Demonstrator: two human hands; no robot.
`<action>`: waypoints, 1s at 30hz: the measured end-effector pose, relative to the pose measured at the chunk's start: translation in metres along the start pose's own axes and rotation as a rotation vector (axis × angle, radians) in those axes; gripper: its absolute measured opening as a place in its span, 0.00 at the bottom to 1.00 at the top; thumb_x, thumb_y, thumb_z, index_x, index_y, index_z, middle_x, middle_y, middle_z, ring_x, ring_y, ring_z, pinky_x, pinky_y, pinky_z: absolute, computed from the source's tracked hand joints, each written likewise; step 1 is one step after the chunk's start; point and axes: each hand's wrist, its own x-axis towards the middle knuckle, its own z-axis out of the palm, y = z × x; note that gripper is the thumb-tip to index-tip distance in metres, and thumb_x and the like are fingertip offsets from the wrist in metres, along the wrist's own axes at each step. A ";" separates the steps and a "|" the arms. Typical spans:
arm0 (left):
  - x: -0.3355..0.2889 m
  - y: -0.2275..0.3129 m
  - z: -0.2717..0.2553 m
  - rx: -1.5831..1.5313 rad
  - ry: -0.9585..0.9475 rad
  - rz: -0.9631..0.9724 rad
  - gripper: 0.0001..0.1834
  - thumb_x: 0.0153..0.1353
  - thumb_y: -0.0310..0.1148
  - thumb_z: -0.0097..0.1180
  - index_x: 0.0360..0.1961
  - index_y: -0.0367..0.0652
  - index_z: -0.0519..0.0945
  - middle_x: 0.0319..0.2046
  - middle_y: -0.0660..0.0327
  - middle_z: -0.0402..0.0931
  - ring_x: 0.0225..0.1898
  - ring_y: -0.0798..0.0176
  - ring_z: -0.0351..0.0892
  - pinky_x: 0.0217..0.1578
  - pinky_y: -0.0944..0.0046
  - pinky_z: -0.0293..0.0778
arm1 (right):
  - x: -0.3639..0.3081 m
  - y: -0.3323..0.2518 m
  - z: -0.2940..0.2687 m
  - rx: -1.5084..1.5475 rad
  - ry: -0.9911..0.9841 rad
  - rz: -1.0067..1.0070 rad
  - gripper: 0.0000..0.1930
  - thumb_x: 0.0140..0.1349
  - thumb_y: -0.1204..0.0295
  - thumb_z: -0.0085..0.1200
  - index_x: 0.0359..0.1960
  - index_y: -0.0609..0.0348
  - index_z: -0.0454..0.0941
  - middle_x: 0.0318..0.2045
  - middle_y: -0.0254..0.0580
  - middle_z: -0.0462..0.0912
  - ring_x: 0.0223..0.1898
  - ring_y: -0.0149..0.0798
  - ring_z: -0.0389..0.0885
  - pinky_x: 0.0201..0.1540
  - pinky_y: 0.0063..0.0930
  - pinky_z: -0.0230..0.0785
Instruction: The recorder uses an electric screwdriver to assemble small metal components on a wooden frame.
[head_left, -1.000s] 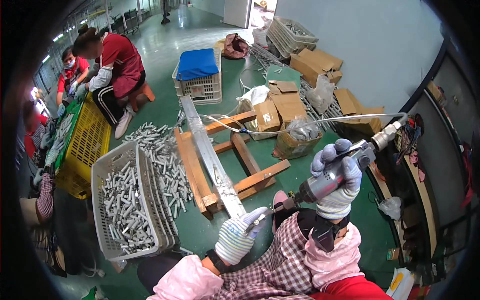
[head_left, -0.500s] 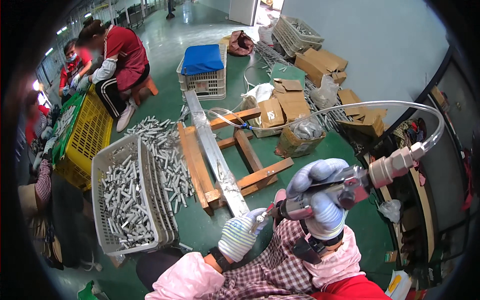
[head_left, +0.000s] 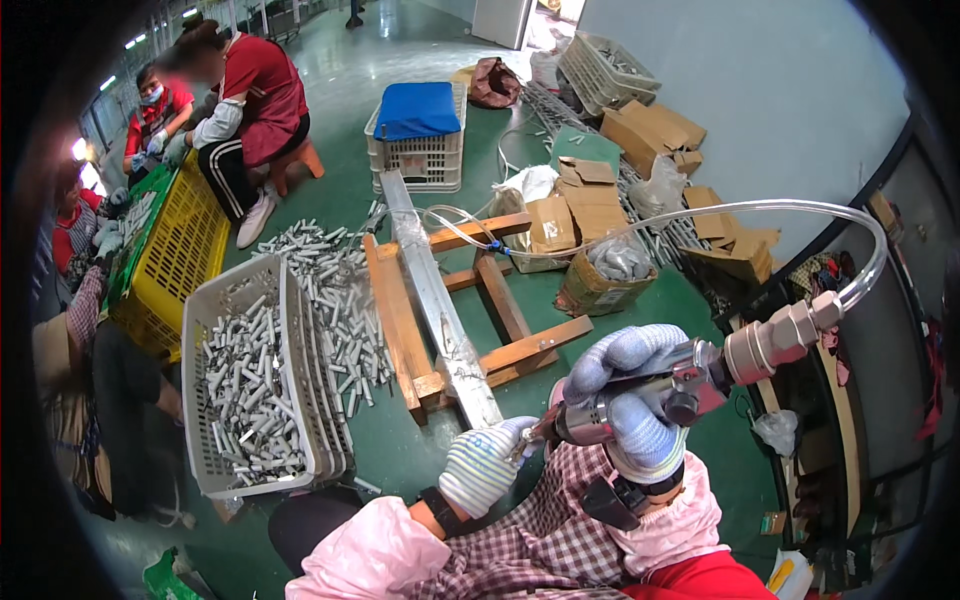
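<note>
My right hand (head_left: pixel 645 430), in a striped knit glove, is wrapped round a silver-grey air-powered tool (head_left: pixel 697 382). A clear air hose (head_left: pixel 870 235) runs from the fitting at its rear end. The tool's nose points left, toward my left hand (head_left: pixel 482 468). That hand, gloved too, pinches a small metal part (head_left: pixel 522 448) at the tool's tip; its shape is mostly hidden by the fingers. Just beyond my left fingers lies the near end of a long metal bar (head_left: pixel 440 310), partly wrapped in clear film, resting across a wooden frame (head_left: pixel 398 335).
To my left stands a grey crate (head_left: pixel 195 400) of short metal tubes, with loose tubes (head_left: pixel 345 320) piled beside it. Ahead are a blue-topped crate (head_left: pixel 455 155) and cardboard boxes (head_left: pixel 590 210). Co-workers sit round a yellow crate (head_left: pixel 185 265). Shelving (head_left: pixel 850 430) lines the right side.
The tool's nose has come up against the small metal part, and the red piece visible at its tip earlier is hidden. Both hands keep their grips. The whole view has shifted slightly.
</note>
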 end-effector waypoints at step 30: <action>-0.001 -0.004 -0.008 -0.031 -0.047 0.014 0.10 0.59 0.36 0.53 0.41 0.47 0.78 0.29 0.53 0.79 0.32 0.49 0.80 0.31 0.56 0.75 | 0.011 -0.011 0.046 -0.174 -0.084 0.191 0.22 0.50 0.80 0.60 0.49 0.64 0.69 0.42 0.43 0.79 0.46 0.33 0.78 0.51 0.28 0.71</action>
